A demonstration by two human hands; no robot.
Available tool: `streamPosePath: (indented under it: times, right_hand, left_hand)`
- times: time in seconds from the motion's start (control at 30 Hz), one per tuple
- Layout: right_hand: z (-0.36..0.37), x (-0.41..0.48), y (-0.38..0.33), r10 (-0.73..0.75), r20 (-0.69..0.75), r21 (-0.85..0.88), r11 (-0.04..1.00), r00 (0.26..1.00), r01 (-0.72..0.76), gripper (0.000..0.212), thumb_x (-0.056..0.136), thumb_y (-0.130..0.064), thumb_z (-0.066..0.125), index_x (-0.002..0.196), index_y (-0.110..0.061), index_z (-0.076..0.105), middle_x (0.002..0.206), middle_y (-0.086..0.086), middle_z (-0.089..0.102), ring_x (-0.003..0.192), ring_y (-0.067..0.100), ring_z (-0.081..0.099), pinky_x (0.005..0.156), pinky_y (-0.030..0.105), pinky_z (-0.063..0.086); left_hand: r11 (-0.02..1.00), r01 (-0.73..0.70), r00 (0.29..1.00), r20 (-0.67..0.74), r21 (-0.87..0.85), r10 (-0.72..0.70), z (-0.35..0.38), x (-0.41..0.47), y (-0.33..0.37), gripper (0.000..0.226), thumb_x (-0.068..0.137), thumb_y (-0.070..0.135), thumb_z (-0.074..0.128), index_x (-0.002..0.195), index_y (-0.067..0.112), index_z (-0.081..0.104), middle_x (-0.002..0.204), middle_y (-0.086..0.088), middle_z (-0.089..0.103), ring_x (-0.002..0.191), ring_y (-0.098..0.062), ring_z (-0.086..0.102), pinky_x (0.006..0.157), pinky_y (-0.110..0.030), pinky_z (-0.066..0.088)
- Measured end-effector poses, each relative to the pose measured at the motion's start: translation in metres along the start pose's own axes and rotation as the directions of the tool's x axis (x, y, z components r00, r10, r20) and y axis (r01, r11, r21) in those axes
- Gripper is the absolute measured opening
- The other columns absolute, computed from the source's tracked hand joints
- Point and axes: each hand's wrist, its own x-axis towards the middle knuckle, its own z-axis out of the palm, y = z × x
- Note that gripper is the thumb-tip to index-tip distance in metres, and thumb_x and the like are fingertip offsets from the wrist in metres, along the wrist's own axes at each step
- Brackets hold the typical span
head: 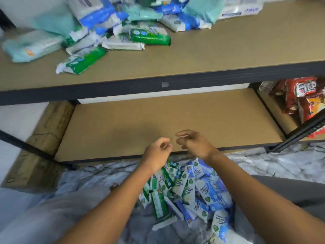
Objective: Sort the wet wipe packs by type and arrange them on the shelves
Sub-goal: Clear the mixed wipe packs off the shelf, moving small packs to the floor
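Head view: the left hand (157, 152) and right hand (193, 145) hang close together, each with fingers loosely curled and nothing held. Just beneath the fingers lies the front edge of the lower shelf (140, 117). Below the wrists, between the forearms, a pile of small wet wipe packs (190, 191) sits on the floor, green ones toward the left arm, blue and white ones toward the right, mixed where they meet. Well above and ahead of both hands, the upper shelf (228, 55) carries a jumbled heap of larger packs (123, 32), teal, blue and green together. Far out on the right hand's side sit red snack bags (302, 97). I judge the sorting barely begun, the hands between picks; the next move calls for reaching down to the floor pile, taking packs of one colour and lining them up on the board ahead
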Motion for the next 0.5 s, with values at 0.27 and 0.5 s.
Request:
streamPosePath:
  times: [0.27,0.5]
  right_hand:
    - [-0.016,-0.075,-0.145,-0.388,-0.059,0.013,0.921,0.92,0.39,0.018,0.093,-0.025,0.062,0.11,-0.028,0.067,0.1,0.005,0.071,0.095,0.021,0.067,0.074,0.026,0.05]
    - [-0.03,-0.072,-0.233,-0.498,-0.099,0.02,0.864,0.861,0.502,0.017,0.092,-0.028,0.063,0.109,-0.028,0.067,0.105,0.001,0.069,0.098,0.021,0.068,0.079,0.032,0.053]
  left_hand:
    - [0.939,-0.327,0.935,-0.182,-0.106,0.305,-0.109,-0.065,0.109,0.02,0.097,0.03,0.058,0.108,0.047,0.058,0.099,0.009,0.069,0.092,-0.008,0.069,0.083,-0.034,0.055]
    - [0.905,-0.422,0.86,-0.338,-0.052,0.382,-0.188,-0.068,0.17,0.022,0.096,0.033,0.059,0.117,0.037,0.06,0.105,0.009,0.069,0.087,-0.005,0.07,0.086,-0.038,0.056]
